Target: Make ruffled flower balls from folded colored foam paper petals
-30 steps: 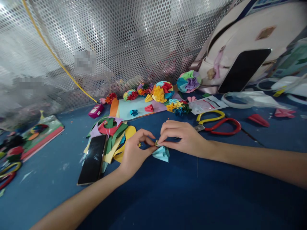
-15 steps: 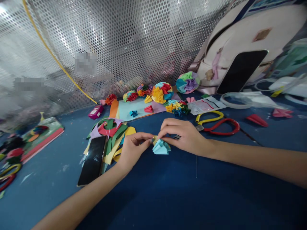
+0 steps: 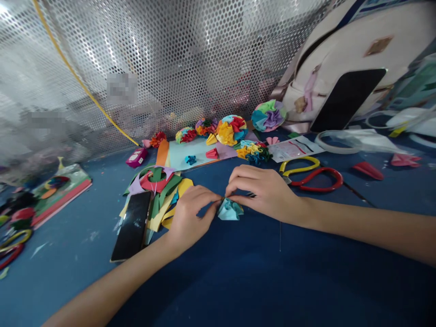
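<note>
A light blue pleated piece (image 3: 230, 210), paper or cloth, fans out below the fingertips of both hands. My left hand (image 3: 192, 218) is closed in a pinch at its gathered upper left tip. Opposite it, my right hand (image 3: 262, 190) pinches the top edge with thumb and fingers. The tips of the two hands nearly meet, and what lies right between them is hidden. Below my right hand shows a thin straight needle-like line (image 3: 280, 237). Scissors (image 3: 311, 175) with one yellow and one red handle lie just beyond that hand, their blades partly covered.
A phone (image 3: 132, 225) rests by colourful scraps (image 3: 160, 190) on the left. Behind are pleated paper balls (image 3: 231, 131), a light blue sheet (image 3: 180, 154) and a purple box (image 3: 136, 157). At the right, a second phone (image 3: 347, 100) leans on a white backpack (image 3: 361, 54). Perforated metal (image 3: 190, 59) stands behind.
My left fingertips have moved slightly right, closer to those of my right hand. A yellowish bit that showed between the fingers is now mostly covered. The blue piece has shifted its folds a little.
</note>
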`<state>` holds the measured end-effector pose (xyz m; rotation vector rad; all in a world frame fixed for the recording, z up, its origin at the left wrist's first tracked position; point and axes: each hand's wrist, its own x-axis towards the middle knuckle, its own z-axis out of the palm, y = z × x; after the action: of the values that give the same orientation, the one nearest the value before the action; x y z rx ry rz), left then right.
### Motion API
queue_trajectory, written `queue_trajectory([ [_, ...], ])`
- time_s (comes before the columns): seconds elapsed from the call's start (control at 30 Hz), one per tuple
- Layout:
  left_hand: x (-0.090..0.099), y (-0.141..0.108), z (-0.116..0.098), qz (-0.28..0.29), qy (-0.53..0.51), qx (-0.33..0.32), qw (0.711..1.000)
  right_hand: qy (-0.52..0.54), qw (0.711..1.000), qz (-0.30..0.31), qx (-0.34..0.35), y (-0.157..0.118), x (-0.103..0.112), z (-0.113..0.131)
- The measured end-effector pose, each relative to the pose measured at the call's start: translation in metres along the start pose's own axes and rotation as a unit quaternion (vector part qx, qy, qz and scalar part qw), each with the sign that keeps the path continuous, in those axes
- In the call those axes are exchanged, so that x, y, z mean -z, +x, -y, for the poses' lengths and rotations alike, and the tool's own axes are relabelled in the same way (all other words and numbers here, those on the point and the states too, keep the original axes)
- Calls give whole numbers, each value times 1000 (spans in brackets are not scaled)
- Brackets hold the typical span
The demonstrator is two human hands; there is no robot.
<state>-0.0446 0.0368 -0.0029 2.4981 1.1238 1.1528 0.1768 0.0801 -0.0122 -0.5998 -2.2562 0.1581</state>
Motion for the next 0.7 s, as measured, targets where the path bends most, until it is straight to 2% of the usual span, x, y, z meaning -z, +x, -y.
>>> queue_trajectory([
  [0.2, 5, 1, 0, 12, 87, -100, 991, -59, 997, 1, 49, 1, 2, 5],
  [0.3, 8, 1, -2, 24, 111, -114, 987, -75, 996, -6, 53, 1, 3, 7],
  [0.4, 9, 1, -3, 36, 113, -99, 988, -90, 995, -3, 52, 1, 2, 7],
  [0.5, 5, -1, -4, 27, 64, -43, 997, -90, 995, 0, 48, 1, 1, 6],
  [0.57, 0, -2, -4, 15, -3, 35, 999, -75, 997, -5, 28, 2, 0, 5],
  [0.7, -8, -2, -3, 11, -118, 199, 973, -46, 999, -5, 2, 2, -1, 4],
])
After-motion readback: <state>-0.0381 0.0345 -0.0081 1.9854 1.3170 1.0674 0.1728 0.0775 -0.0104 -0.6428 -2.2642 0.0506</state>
